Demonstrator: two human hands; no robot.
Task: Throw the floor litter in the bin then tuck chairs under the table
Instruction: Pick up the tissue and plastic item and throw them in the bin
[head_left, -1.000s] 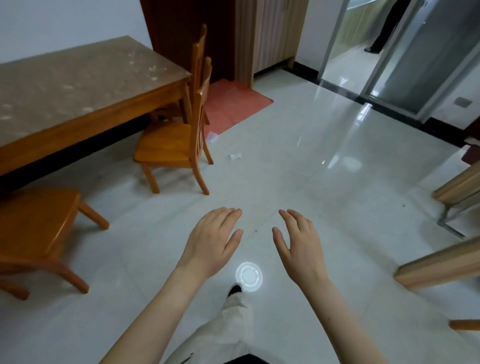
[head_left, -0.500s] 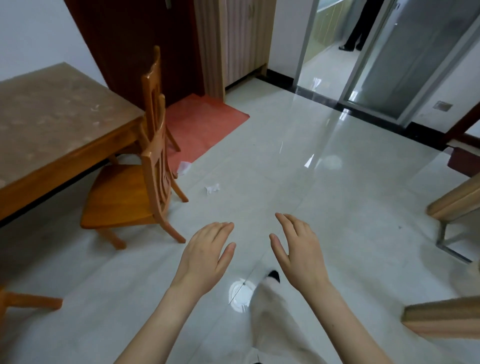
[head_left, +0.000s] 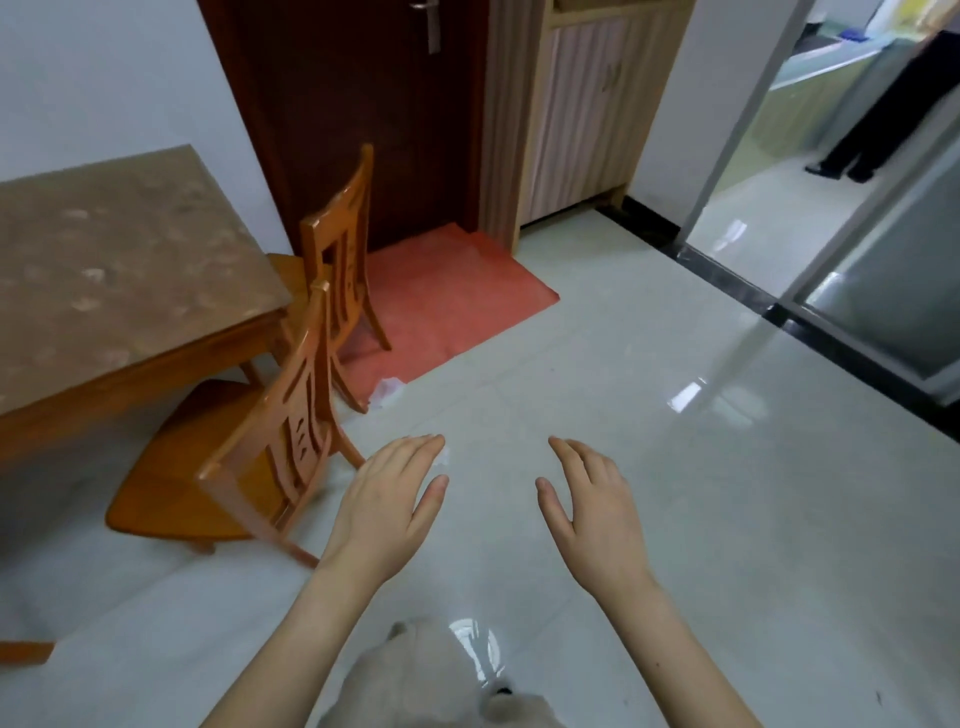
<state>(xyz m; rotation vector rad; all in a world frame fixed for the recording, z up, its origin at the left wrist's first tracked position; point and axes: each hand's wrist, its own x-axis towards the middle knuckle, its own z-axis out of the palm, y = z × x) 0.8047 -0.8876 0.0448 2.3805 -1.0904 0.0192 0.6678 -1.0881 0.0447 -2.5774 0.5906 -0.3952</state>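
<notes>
Glossy pale tiled floor (head_left: 727, 519) filled most of the view. Your left hand (head_left: 387, 499) and right hand (head_left: 597, 501) hung palm-down above it, side by side but apart. Fingers were straight and loose, and neither hand held anything.

A small white paper scrap (head_left: 443, 458) lay on the tiles right at your left fingertips, partly hidden by them; contact could not be told. A second crumpled white paper scrap (head_left: 385, 399) lay further ahead of that hand, at the edge of the red floor mat (head_left: 457, 291).

Just left of your left hand stood the nearer orange wooden chair (head_left: 171, 493), pulled out, backrest nearest your hand. Beyond it, the farther orange wooden chair (head_left: 337, 197) sat at the end of the wooden table with a mottled brown top (head_left: 104, 270), well left of both hands.
</notes>
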